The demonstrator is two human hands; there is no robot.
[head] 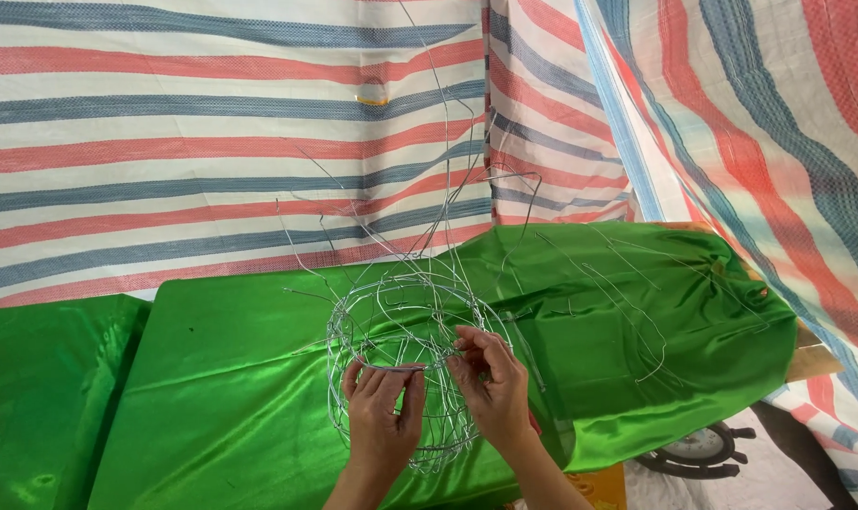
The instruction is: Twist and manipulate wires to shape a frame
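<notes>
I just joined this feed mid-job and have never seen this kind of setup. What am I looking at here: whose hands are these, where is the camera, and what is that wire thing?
There is no machine here: a person works with two bare hands, and the single picture comes from a camera worn on their head, looking down at the work.

In front of them is a table covered with a shiny green cloth. Behind and to the right hangs a tarpaulin striped red, blue and white.

Both hands are on a round wire frame, an open, basket-like cage of thin silver wire with loose ends sticking upward. The left hand pinches a wire at the frame's near side, and the right hand grips wires just beside it. More loose wire strands lie on the cloth to the right.
</notes>
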